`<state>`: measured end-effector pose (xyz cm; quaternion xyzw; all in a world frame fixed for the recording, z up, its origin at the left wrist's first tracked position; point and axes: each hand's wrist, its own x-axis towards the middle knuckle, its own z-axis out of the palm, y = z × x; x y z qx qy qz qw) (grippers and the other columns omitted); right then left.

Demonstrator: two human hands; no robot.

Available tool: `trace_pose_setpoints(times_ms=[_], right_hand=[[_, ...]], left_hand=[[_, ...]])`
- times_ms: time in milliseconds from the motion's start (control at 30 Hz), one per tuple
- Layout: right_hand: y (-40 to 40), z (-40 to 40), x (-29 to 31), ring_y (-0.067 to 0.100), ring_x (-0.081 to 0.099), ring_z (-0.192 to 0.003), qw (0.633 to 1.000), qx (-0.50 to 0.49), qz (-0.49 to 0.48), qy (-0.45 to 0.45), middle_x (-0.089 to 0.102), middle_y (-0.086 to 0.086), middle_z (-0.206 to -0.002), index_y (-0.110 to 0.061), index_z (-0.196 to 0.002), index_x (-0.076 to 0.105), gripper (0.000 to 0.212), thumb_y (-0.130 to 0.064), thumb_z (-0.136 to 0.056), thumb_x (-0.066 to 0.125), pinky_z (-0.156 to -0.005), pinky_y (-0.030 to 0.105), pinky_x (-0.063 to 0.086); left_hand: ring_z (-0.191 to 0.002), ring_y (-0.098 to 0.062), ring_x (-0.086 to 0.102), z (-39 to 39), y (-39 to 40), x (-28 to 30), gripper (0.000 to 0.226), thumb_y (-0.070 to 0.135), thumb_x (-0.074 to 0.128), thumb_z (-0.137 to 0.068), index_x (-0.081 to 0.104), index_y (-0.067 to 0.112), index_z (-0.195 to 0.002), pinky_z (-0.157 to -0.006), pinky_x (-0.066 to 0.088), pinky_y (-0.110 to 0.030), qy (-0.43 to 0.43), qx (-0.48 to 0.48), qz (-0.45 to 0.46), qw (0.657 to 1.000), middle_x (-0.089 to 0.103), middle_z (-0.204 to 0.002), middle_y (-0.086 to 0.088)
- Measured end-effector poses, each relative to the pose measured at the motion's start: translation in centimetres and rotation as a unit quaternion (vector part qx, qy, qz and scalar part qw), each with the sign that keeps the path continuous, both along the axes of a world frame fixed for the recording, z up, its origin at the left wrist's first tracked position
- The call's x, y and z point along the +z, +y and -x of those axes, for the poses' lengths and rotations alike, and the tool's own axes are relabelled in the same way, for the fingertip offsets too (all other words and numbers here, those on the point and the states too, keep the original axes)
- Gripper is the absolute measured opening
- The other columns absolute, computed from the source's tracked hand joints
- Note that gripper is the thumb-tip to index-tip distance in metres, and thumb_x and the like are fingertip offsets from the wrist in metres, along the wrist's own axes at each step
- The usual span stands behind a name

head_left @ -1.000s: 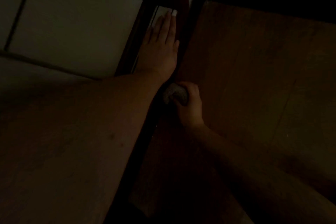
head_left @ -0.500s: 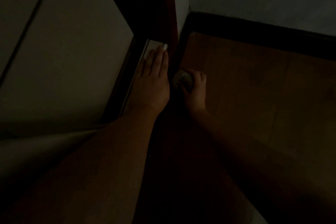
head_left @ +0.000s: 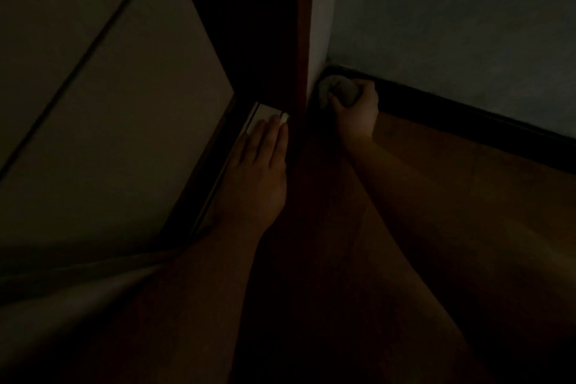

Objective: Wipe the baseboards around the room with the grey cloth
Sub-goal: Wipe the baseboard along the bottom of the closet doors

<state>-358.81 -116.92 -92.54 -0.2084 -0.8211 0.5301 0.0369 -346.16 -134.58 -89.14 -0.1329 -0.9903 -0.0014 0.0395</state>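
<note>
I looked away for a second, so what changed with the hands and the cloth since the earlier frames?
The right hand, gripping the grey cloth, slid forward along the dark baseboard into the wall corner. The left hand stayed flat, fingers straight, on the pale door threshold.

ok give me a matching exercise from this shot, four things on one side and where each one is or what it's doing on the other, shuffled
Things:
1. left hand
2. right hand
3. grey cloth
4. baseboard

States:
A. dark strip along the foot of the wall
B. bunched up, pressed into the corner
C. flat, fingers straight, on the pale door threshold
D. curled round the cloth

Pairs: 1-C, 2-D, 3-B, 4-A
</note>
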Motion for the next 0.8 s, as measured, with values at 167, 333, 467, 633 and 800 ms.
trace_pose_setpoints(times_ms=[167,333,467,633,800], right_hand=[[-0.9,1.1,0.7,0.026,0.053,-0.115,0.997,-0.059,-0.005,-0.046,0.047,0.012,-0.130,-0.009,-0.123,0.050,0.043,-0.025,-0.089,0.069,-0.094,0.031,0.042],[-1.2,1.0,1.5,0.028,0.054,-0.114,0.993,-0.095,0.010,-0.072,0.047,0.012,-0.130,-0.009,-0.122,0.050,0.045,-0.028,-0.086,0.071,-0.090,0.032,0.042],[0.4,0.3,1.4,0.026,0.055,-0.110,0.993,-0.100,-0.008,-0.068,0.048,0.011,-0.128,-0.009,-0.119,0.051,0.042,-0.027,-0.086,0.070,-0.081,0.026,0.037],[3.4,-2.1,0.9,0.024,0.053,-0.110,0.990,-0.135,-0.021,-0.044,0.046,0.010,-0.127,-0.008,-0.118,0.049,0.041,-0.025,-0.087,0.069,-0.083,0.027,0.040],[3.5,-3.9,0.5,0.020,0.051,-0.111,0.996,-0.076,-0.043,0.027,0.048,0.011,-0.125,-0.006,-0.121,0.049,0.045,-0.018,-0.084,0.071,-0.082,0.016,0.035]], left_hand=[[-0.147,-0.032,0.029,0.1,-0.1,-0.2,0.056,0.026,0.030,-0.103,0.029,0.004,-0.155,-0.117,0.029,-0.050,0.006,0.003,-0.002,1.000,0.028,-0.162,-0.013],[-0.147,-0.030,0.031,0.1,-0.2,-0.2,0.055,0.026,0.033,-0.103,0.032,0.005,-0.154,-0.118,0.030,-0.049,0.008,0.004,-0.018,1.000,0.030,-0.161,-0.012],[-0.147,-0.031,0.029,0.2,-0.1,-0.2,0.056,0.027,0.030,-0.103,0.032,0.004,-0.154,-0.118,0.028,-0.049,0.004,0.004,-0.019,1.000,0.029,-0.161,-0.012],[-0.148,-0.030,0.026,0.2,-0.2,-0.5,0.056,0.029,0.026,-0.104,0.029,0.005,-0.155,-0.119,0.026,-0.049,-0.007,0.003,-0.021,1.000,0.025,-0.163,-0.012],[-0.149,-0.030,0.025,0.2,-0.3,-0.5,0.058,0.031,0.023,-0.105,0.027,0.005,-0.156,-0.119,0.026,-0.049,-0.008,0.006,-0.019,1.000,0.023,-0.163,-0.012]])
